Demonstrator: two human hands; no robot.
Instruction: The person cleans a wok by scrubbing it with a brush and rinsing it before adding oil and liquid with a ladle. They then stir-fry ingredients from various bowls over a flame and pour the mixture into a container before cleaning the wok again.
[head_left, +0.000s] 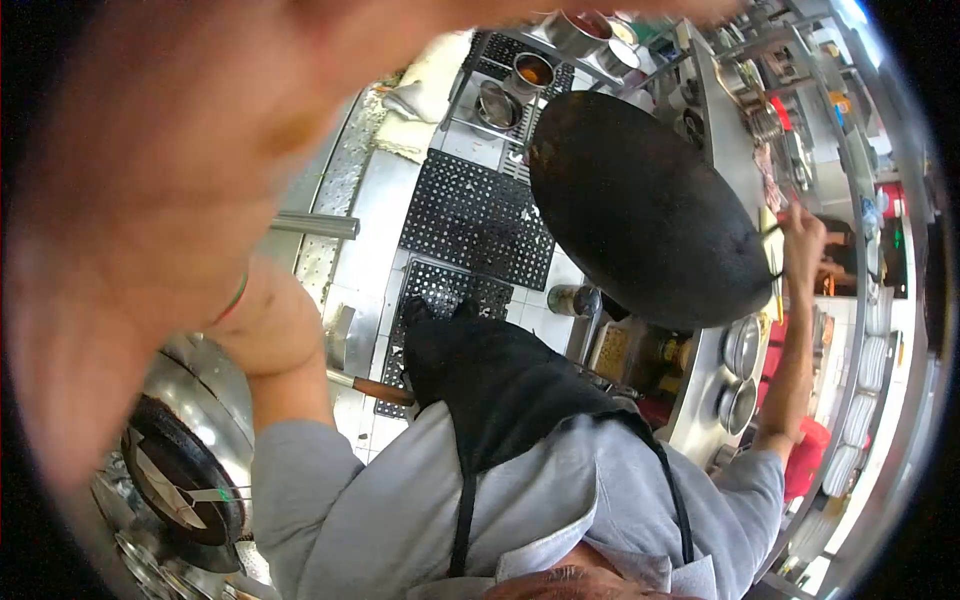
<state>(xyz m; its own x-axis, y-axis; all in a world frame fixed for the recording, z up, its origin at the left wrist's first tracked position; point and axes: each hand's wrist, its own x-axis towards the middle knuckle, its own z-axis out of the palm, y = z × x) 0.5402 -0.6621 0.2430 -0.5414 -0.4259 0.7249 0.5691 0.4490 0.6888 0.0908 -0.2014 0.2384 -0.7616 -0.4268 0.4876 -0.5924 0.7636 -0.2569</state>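
A large blackened wok [640,210] hangs tilted in the air over the right part of the view. My right hand [802,245], at the end of an outstretched arm, is closed around the small loop handle on its edge. Very near the camera, my left hand [150,220] fills the upper left, blurred. Its fingers stretch along the top of the view, and I see nothing held in it; its fingertips are partly cut off.
Dark perforated mats [470,215] cover the floor. A stove area with another wok [185,470] lies lower left, near a wooden handle [385,391]. Metal bowls [740,400] sit on the right counter, beside shelves of stacked plates [855,425]. Pots [533,72] stand at the back.
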